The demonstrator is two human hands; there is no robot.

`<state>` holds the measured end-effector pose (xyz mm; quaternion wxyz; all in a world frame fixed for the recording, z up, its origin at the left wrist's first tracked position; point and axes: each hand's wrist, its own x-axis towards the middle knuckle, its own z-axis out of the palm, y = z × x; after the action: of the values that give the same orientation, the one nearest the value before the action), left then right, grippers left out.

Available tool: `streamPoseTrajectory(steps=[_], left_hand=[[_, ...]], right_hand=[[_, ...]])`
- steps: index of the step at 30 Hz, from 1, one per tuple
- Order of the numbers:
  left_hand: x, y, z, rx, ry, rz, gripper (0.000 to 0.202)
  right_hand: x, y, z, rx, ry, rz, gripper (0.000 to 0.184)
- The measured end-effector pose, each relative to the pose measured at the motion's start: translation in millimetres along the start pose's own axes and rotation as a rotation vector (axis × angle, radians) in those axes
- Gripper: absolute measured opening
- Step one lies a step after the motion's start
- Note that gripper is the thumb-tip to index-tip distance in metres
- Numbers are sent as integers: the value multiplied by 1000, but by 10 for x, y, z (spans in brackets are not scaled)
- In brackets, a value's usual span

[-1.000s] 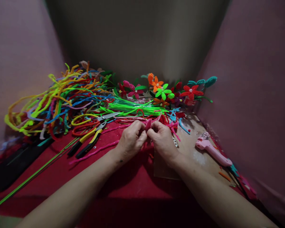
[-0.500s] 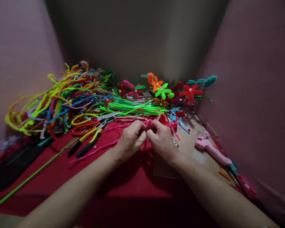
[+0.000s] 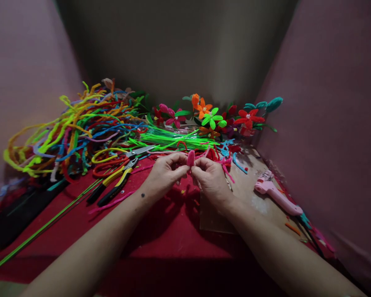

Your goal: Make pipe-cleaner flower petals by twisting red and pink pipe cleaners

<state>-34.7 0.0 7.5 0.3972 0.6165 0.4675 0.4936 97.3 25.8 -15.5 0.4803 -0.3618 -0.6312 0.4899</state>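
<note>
My left hand and my right hand meet over the red cloth, fingers pinched together on a small pink pipe-cleaner loop that stands up between the fingertips. The rest of the pink pipe cleaner hangs below, mostly hidden by my hands. Yellow-handled pliers and scissors lie just left of my left hand.
A big tangle of coloured pipe cleaners fills the back left. Finished pipe-cleaner flowers line the back. A pink glue gun lies on a board at the right. Green stems cross the cloth. Walls close in on both sides.
Both hands have lifted slightly and the pink loop now stands higher between the fingertips. My left wrist has turned, showing a dark spot.
</note>
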Motion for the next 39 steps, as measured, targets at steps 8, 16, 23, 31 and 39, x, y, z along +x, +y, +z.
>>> streamPoseTrajectory(steps=[8,16,23,31,39], left_hand=[[-3,-8,-24,13,-18,-112,8],[-18,-36,-87,-165,-140,-91,12],[32,-68,-103,-293,-85,-156,15],[55,-107,-132,-263,-57,-206,18],[49,-97,-167,-196,-73,-187,15]], right_hand=[[-49,9,29,-156,31,-45,13],[-59,-80,19,71,-92,89,11],[-32,-40,1,-68,-10,-102,11],[-24,-83,-21,41,-69,37,12],[-40,-151,-37,54,-46,77,12]])
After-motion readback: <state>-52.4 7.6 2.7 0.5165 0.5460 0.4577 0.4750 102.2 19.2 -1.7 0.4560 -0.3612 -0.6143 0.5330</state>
